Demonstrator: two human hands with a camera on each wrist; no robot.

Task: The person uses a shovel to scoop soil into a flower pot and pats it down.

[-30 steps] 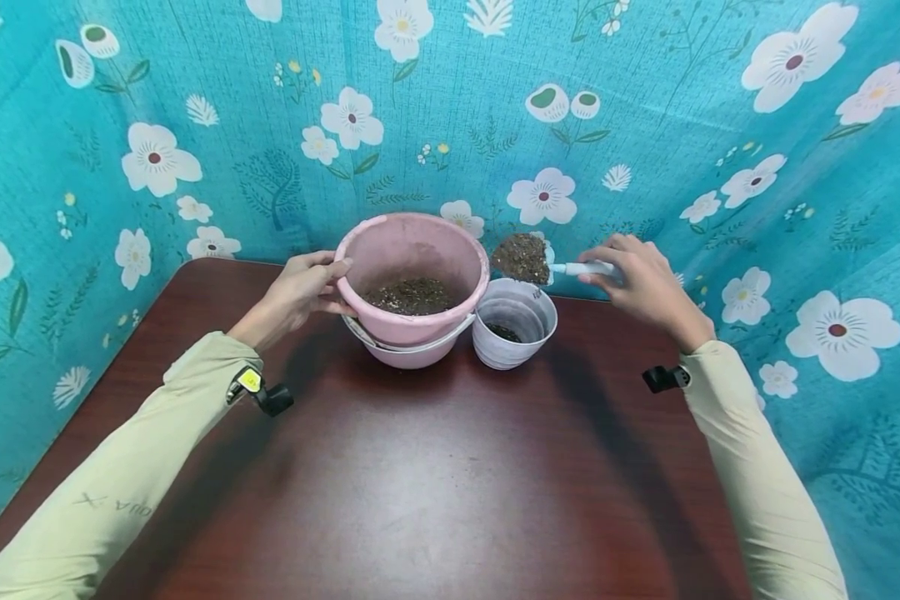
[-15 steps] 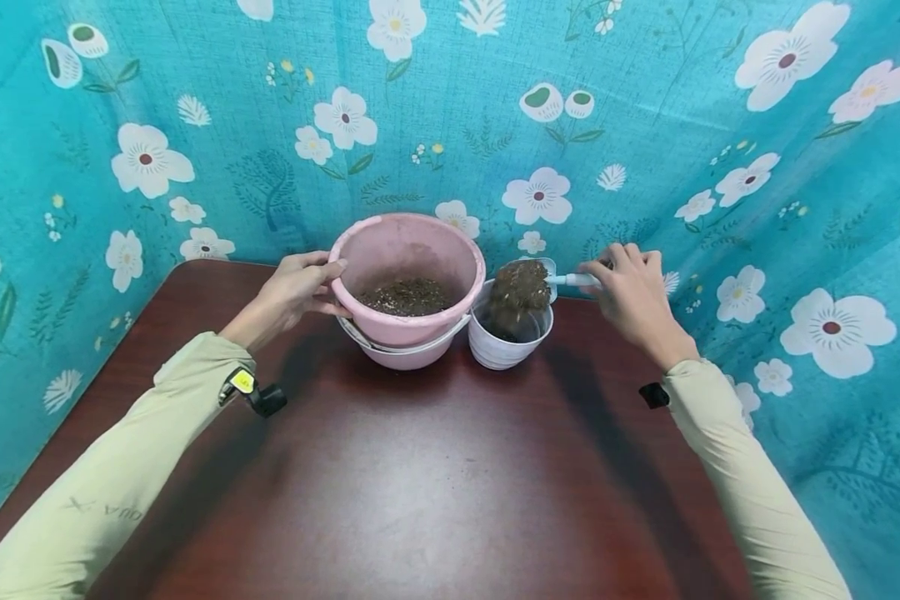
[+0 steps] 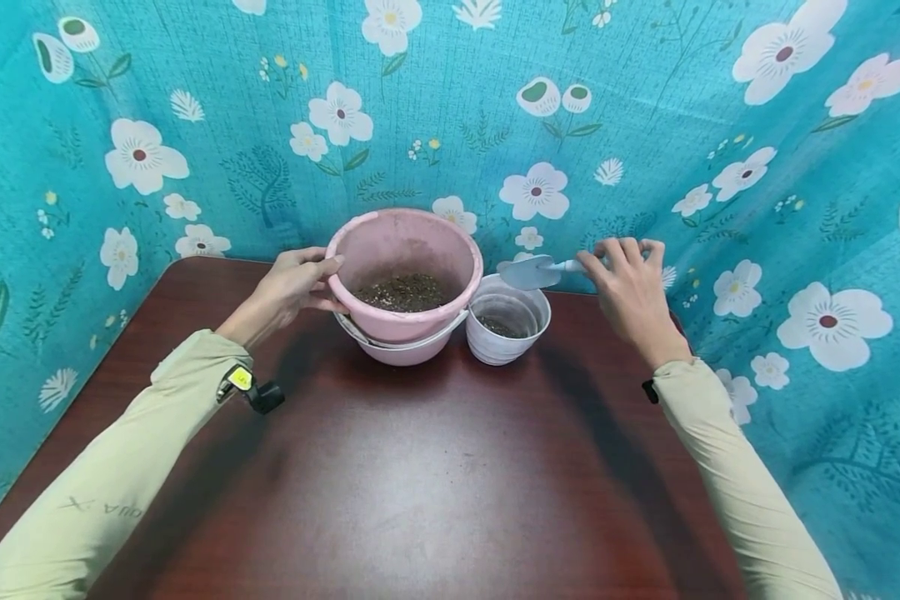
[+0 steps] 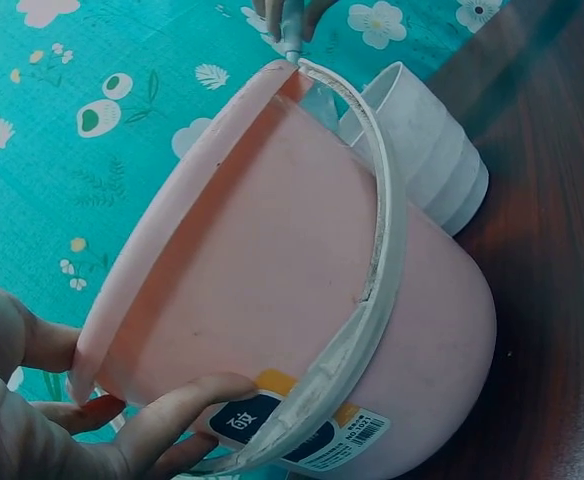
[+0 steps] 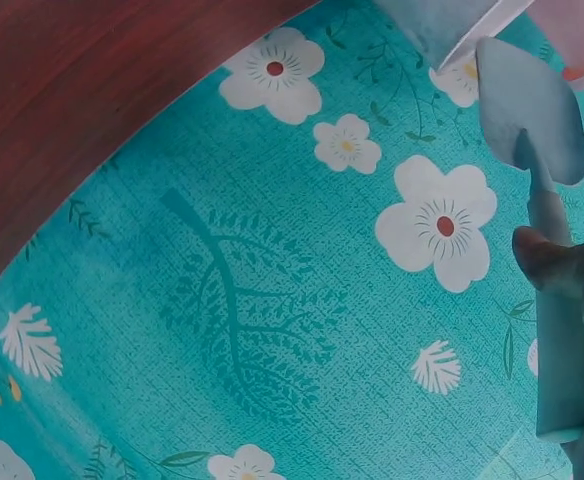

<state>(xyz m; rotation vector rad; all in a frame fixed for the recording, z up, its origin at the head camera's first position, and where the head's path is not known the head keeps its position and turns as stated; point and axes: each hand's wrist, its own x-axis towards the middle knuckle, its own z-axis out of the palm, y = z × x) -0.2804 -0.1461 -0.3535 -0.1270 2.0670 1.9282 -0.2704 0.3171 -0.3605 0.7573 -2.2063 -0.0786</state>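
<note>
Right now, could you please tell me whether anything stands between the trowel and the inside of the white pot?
Nothing visible does: the trowel appears above the white pot, at its far rim, and the pink bucket stands beside the pot.

A dark reddish-brown surface (image 3: 420, 500), its far left corner rounded, carries a pale, soft-edged glare near its middle. Behind the surface and along both its sides hangs a turquoise cloth (image 3: 217, 67), printed with large white flowers (image 3: 835, 329) (many with dark red centres, a few with yellow), feathery white leaves (image 3: 609, 172) and teal tree shapes (image 5: 232, 300). Above the surface's far edge, the print also shows paired white shapes (image 3: 540, 97) with green middles.
</note>
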